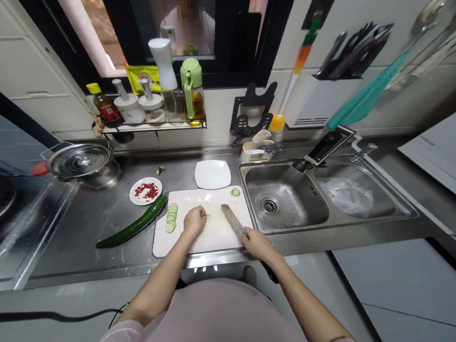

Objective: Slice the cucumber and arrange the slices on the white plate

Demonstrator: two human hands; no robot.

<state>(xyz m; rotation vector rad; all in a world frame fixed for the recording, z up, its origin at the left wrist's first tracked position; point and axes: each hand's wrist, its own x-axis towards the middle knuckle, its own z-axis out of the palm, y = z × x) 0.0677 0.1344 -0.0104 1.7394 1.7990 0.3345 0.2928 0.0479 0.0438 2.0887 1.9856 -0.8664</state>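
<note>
My right hand [258,244] is wrapped round the dark handle of a kitchen knife [232,220]; its blade lies over the white cutting board [203,243] and points away from me. My left hand [195,222] is closed over the board's middle, its fingertips pinched at a small cucumber slice [207,218]. Left of that hand, several cucumber slices [171,218] overlap in a row. A cucumber piece [235,192] sits at the board's far right corner. One long green cucumber [131,229] lies on the counter, its tip by the board's left edge.
Behind the board are a white rectangular plate [212,174], a round plate [133,197] of chopped red bits, and a green scrap [160,170]. The sink [287,224] adjoins on the right. A steel pot [107,175] stands far left. Bottles line a wall shelf [153,127].
</note>
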